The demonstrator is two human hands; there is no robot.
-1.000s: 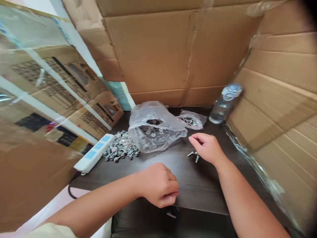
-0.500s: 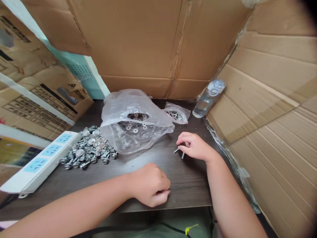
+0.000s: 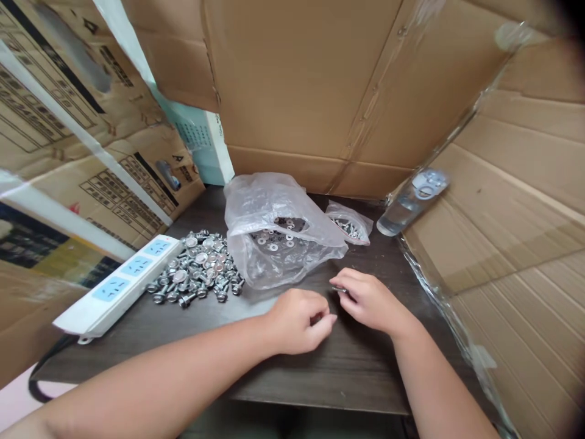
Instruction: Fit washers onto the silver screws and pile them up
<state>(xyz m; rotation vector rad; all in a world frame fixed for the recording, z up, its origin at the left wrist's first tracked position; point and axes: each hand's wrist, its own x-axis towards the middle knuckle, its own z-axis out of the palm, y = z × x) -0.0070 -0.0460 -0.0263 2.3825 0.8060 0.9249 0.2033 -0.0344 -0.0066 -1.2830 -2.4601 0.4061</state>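
Note:
My right hand [image 3: 365, 300] pinches a small metal screw [image 3: 339, 288] between thumb and fingertips, just above the dark tabletop. Close by on its left, my left hand [image 3: 299, 321] is closed with curled fingers; whatever may be inside is hidden. A gap separates the two hands. Behind them lies a clear plastic bag [image 3: 292, 195] with an open mouth, and several flat washers [image 3: 273, 247] show in it. A smaller zip bag [image 3: 361, 218] of screws rests behind my right hand. To the left is a heap of bolts [image 3: 196, 274], many with washers on them.
A white power strip [image 3: 132, 274] runs along the left, beside the bolts. A water bottle [image 3: 411, 204] leans against the right cardboard wall [image 3: 512, 201]. Cardboard also encloses the back and left. The table's front edge [image 3: 320, 407] lies just below my forearms.
My view has shifted, so the table items appear farther right. The hands have come closer together. Two screw shanks pointed down below my right hand before; now one lies roughly level in its fingertips.

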